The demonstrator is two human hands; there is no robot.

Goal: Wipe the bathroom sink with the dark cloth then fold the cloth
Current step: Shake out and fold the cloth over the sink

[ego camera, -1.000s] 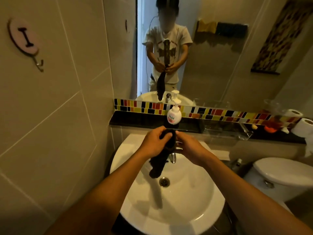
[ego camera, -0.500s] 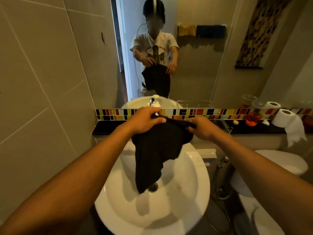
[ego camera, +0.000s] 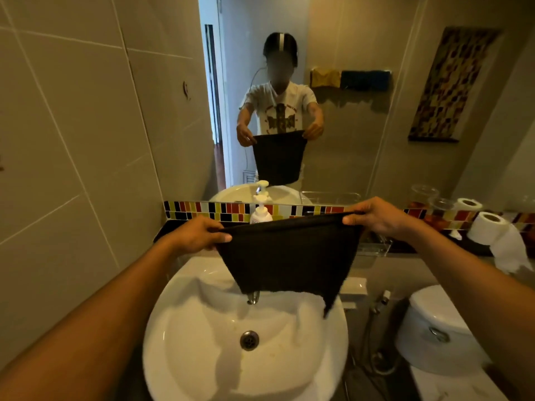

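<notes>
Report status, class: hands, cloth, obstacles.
Left hand and right hand each pinch a top corner. Dark cloth hangs spread above sink. Nothing in the way.

The dark cloth (ego camera: 286,256) hangs spread flat above the white sink (ego camera: 202,357).

Home bathroom: sink (ego camera: 179,328), toilet (ego camera: 434,328), mirror (ego camera: 362,140).

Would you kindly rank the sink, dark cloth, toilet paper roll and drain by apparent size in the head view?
1. Sink
2. Dark cloth
3. Toilet paper roll, farther away, so unsure
4. Drain
</notes>
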